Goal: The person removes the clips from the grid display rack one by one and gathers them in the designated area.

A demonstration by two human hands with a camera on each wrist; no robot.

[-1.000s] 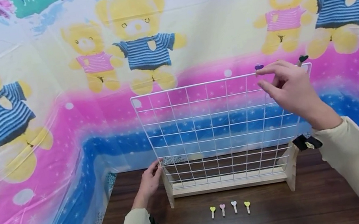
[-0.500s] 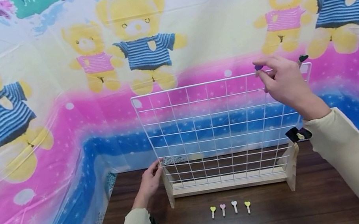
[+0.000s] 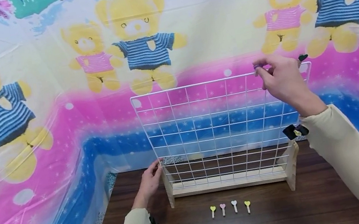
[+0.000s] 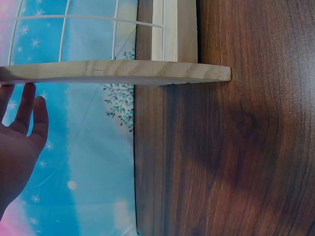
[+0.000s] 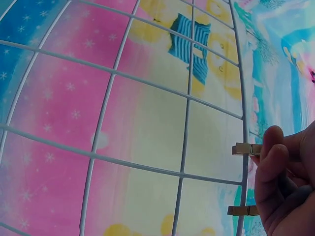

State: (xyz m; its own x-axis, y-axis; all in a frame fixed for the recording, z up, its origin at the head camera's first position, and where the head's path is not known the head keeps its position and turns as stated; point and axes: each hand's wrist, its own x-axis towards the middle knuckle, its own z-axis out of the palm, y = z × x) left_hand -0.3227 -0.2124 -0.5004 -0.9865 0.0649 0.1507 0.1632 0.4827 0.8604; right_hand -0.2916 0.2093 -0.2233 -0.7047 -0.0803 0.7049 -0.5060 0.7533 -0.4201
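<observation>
My right hand [image 3: 283, 79] is at the top bar of a white wire grid [image 3: 212, 127], towards its right end. Its thumb and fingers pinch a small wooden clothespin with a purple heart [image 3: 258, 67], partly covered by the fingertips. In the right wrist view this clothespin [image 5: 241, 149] straddles the grid's edge wire, and a second clothespin [image 5: 238, 211] sits on the same wire. A dark green heart clothespin [image 3: 303, 58] shows right of the hand. My left hand [image 3: 150, 181] rests its extended fingertips against the grid stand's left wooden support [image 4: 123, 71].
Several heart clothespins, yellow, pink [image 3: 223, 209] and white [image 3: 234, 206], lie in a row on the brown table [image 3: 274, 219] before the stand. A wooden crossbar [image 3: 228, 185] joins the supports. Behind hangs a cloth [image 3: 216, 33] printed with bears.
The right hand has shifted slightly left and up. Its parted thumb and forefinger have closed onto the purple heart clothespin. The left hand has stayed in place.
</observation>
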